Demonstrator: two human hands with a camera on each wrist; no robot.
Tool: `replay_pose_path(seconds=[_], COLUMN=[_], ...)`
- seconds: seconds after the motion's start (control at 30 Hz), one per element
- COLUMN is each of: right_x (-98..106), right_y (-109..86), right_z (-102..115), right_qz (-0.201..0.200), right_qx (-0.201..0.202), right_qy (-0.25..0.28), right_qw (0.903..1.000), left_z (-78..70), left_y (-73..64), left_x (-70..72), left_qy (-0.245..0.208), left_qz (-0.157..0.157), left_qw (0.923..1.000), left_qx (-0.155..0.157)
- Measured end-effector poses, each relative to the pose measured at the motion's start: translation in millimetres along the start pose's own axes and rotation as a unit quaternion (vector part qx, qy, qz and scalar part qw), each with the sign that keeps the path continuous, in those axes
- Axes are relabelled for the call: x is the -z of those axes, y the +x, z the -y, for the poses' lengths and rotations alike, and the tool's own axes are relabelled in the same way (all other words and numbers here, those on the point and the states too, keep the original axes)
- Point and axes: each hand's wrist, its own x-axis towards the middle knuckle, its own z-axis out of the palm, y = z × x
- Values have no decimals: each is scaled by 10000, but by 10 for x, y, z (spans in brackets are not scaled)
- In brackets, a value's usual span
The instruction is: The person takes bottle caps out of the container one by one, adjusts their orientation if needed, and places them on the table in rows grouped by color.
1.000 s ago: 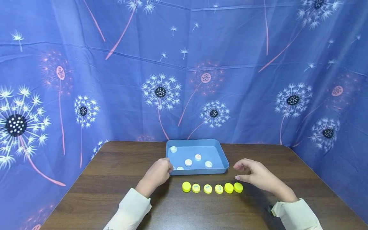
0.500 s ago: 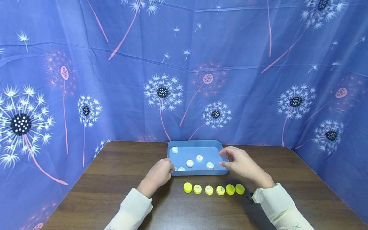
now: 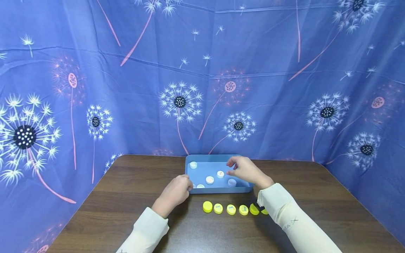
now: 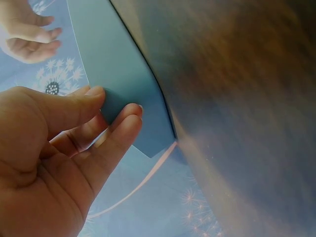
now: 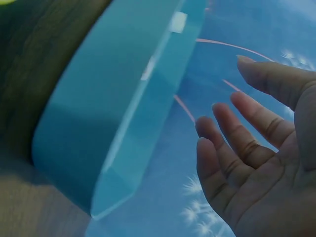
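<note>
My left hand (image 3: 175, 191) pinches the left front corner of the blue tray (image 3: 218, 190); in the left wrist view its thumb and fingers (image 4: 129, 123) grip the wall. Over the tray's right half hovers my right hand (image 3: 248, 170), fingers bent loosely, thumb and fingertips apart with nothing between them. Just left of those fingertips lies a white bottle cap (image 3: 220, 174) with an orange mark. Other white caps in the tray are one left of centre (image 3: 210, 180), a cap below the right hand (image 3: 232, 182), and a cap at the back left (image 3: 193, 164).
A row of several yellow caps (image 3: 231, 209) lies on the brown wooden table (image 3: 196, 232) in front of the tray. My right sleeve (image 3: 281, 203) overlaps the row's right end. A blue dandelion-print curtain (image 3: 142, 105) hangs right behind the table.
My right hand has moved left and forward, from beside the tray to over its right half. The left hand keeps its grip on the corner. The head view has shifted slightly.
</note>
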Motion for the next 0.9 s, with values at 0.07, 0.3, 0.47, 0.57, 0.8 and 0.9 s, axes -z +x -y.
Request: replay_pose_path(seconds=[0.07, 0.3, 0.47, 0.57, 0.8, 0.9], right_x=[-72, -215, -239, -258, -325, -338], right_y=[53, 93, 55, 32, 9, 14], right_z=[-22, -97, -120, -139, -193, -204], right_qz=[125, 629, 1001, 1100, 1000, 1008], right_qx=[-63, -442, -966, -1101, -1007, -1001], right_qy=[-111, -647, -913, -982, -1048, -1027], right_qw=[9998, 9949, 9861, 9829, 9843, 9845], left_z=[4, 9, 22, 23, 11, 9], left_y=[-4, 5, 16, 19, 13, 10], left_x=[-8, -27, -13, -7, -5, -2], left_qy=[3, -34, -32, -13, -31, -16], left_qz=[-12, 22, 69, 85, 49, 19], left_qw=[10000, 10000, 9999, 9999, 10000, 10000], left_qx=[6, 26, 74, 75, 43, 20])
